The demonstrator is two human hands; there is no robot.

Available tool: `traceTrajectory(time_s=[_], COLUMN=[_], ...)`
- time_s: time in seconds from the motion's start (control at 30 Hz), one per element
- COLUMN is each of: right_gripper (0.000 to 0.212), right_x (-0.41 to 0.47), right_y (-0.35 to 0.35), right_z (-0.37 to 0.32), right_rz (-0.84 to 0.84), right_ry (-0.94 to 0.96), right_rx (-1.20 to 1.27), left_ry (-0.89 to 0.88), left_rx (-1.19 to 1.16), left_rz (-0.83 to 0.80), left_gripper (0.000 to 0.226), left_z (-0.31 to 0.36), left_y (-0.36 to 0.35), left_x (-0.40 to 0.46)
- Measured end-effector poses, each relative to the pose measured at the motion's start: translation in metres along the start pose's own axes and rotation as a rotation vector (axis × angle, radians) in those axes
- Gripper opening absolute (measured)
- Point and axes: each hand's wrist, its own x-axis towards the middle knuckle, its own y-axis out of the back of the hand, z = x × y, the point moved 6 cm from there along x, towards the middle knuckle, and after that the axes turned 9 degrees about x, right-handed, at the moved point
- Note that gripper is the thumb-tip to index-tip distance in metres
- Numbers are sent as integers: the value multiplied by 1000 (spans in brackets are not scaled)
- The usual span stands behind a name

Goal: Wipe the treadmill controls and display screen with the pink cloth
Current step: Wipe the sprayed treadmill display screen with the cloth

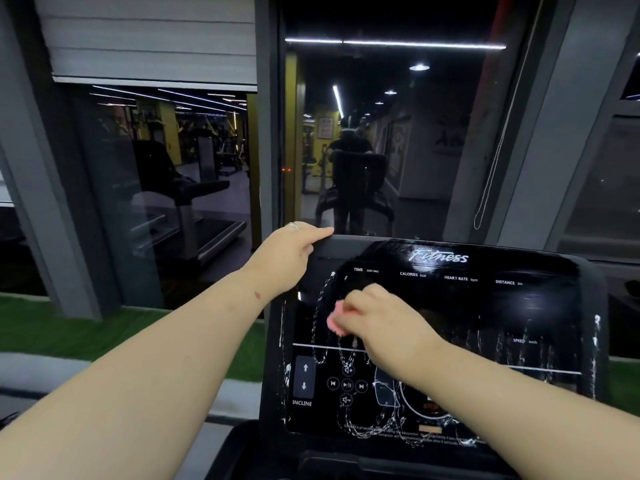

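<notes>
Dark gym windows [381,133] sit behind the treadmill console [433,341]. Right hand [381,320] has its fingers [356,299] curled round the pink cloth [334,318], bunched up and pressed on the left part of the display, which is streaked with white foam trails. Left hand [291,254] grips the console's top left corner, fingers over the edge, ring [293,225] showing.

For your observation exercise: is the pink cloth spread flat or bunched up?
Bunched: only a small wad of the pink cloth shows beside the right hand gripping it against the treadmill console.
</notes>
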Motion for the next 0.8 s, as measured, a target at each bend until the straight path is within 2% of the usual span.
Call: traceTrajectory(time_s=[0.07, 0.17, 0.2, 0.3, 0.37, 0.4, 0.47, 0.53, 0.57, 0.6, 0.67, 0.73, 0.8], right_gripper=[39, 46, 50, 51, 50, 48, 50, 56, 59, 62, 65, 59, 50], right_x=[5, 28, 30, 17, 3, 2, 14, 24, 26, 24, 11, 0, 12], right_y=[6, 32, 32, 6, -6, -5, 11, 31, 34, 29, 7, -6, 4], right_z=[8, 30, 30, 9, -3, -1, 16, 30, 29, 23, 3, -9, 1], right_rz=[-27, 205, 234, 80, -93, -109, 28, 201, 216, 170, -35, -196, -129], right_ry=[-7, -157, -172, -5, 86, 96, 11, -120, -130, -92, 52, 143, 98], right_rx=[39, 91, 84, 19, 18, 32, 101, 126, 99, 62, 19, 25, 36], left_ry=[32, 20, 2, -72, -150, -185, -226, -230, -213, -186, -122, -77, -48], left_rx=[-15, 14, 30, 92, 208, 281, 386, 370, 329, 278, 194, 162, 144], left_rz=[-31, -89, -118, -183, -152, -126, -98, -119, -138, -159, -195, -214, -219], left_gripper=[51, 51, 51, 53, 55, 56, 59, 60, 60, 60, 57, 54, 53], left_z=[-1, 3, 5, 6, 5, 5, 6, 9, 10, 11, 11, 12, 12], left_y=[4, 6, 3, -3, -2, -1, 0, -3, -4, -4, -2, 1, 5], left_x=[6, 15, 15, 11, 7, 5, 4, 4, 4, 6, 10, 13, 16])
